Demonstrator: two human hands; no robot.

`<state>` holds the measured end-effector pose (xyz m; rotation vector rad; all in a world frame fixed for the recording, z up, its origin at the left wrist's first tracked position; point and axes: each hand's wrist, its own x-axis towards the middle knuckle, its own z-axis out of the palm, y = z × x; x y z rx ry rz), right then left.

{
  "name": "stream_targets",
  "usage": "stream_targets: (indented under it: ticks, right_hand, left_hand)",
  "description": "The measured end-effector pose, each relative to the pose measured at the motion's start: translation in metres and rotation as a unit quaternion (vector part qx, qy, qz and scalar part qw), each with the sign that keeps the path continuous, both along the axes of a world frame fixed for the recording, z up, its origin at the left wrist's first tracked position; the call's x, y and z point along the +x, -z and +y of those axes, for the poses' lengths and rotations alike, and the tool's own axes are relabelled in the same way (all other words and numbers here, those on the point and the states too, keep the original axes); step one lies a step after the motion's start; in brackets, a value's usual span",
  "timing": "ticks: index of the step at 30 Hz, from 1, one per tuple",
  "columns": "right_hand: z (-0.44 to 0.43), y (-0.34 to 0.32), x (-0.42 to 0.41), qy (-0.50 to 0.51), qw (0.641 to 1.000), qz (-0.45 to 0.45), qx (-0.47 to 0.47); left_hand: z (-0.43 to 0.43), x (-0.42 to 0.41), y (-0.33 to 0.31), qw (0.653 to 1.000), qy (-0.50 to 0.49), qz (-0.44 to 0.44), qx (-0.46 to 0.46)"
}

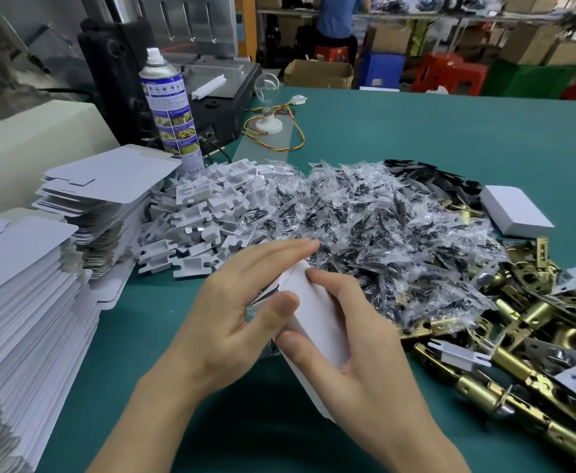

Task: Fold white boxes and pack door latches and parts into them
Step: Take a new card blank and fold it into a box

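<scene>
The white box (313,315) is held just above the green table (416,131), near the front edge, between both hands. It is pinched by the left hand (232,308), with the thumb pressed on the near face and the straight fingers laid along the far side. It is wrapped from the right by the right hand (365,363), with the thumb set on the lower face and a finger curled over the upper corner. One end appears not yet closed, though the flap itself is largely hidden by the fingers.

The box is judged to be thin card: light, stiff along its creases, but easily dented or bowed if the panels are squeezed mid-span. Hold is best taken at the folded edges and corners, where the card is strongest, with pressure kept on the flap lines.

Flat blanks (24,302) are stacked at the left. White plastic inserts (204,213) and bagged parts (382,233) are heaped beyond the hands. The brass latches (518,353) at the right are likely heavy and hard-edged, so a filled box would need support from beneath. A finished box (515,209) is seen at the far right.
</scene>
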<state>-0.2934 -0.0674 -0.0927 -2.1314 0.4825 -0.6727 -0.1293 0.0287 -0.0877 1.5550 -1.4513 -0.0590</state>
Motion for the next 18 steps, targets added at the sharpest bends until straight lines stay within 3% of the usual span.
stream_targets:
  ticks: [13, 18]
  right_hand:
    - [-0.0015, -0.0002, 0.0017, -0.014, 1.0, 0.003, 0.015]
    - [-0.0065, -0.001, -0.0004, -0.048, 0.995, 0.022, 0.091]
  left_hand:
    - [0.0035, 0.0049, 0.0001, 0.996, 0.001, -0.078, 0.051]
    - [0.0048, 0.0021, 0.0012, 0.997, 0.014, 0.001, 0.076]
